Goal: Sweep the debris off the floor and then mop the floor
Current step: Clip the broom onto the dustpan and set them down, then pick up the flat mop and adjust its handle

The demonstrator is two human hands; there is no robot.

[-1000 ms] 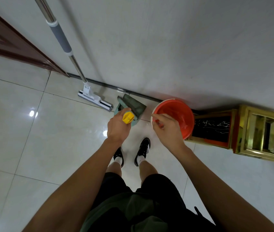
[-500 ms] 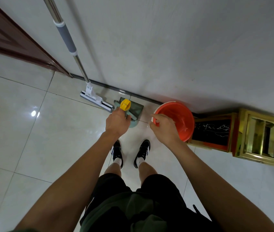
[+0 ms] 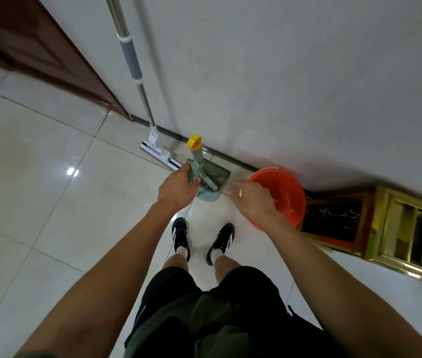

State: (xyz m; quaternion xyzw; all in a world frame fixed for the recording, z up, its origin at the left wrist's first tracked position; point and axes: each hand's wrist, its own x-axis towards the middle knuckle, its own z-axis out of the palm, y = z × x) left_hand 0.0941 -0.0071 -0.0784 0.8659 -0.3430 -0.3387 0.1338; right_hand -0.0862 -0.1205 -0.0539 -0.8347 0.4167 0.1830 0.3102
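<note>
glossy white floor tiles (image 3: 49, 182) show no debris. left hand (image 3: 176, 188) grips the teal broom-and-dustpan handle (image 3: 196, 157) near the wall; right hand (image 3: 252, 200) hangs loosely curled, empty, over the orange bucket (image 3: 286, 195). mop (image 3: 137, 81) leans untouched, so mopping seems left.

Glossy tiled floor (image 3: 49, 202), shiny metal mop pole (image 3: 117, 14), plastic bucket (image 3: 286, 195)

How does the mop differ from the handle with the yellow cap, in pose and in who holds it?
The mop leans on the wall, untouched; the yellow-capped handle is gripped by the left hand. The mop has a long steel pole with a grey grip; the handle looks pale green and shorter. The mop ends in a flat white head; the handle goes down to the green dustpan. Both stand near the wall's foot.
</note>
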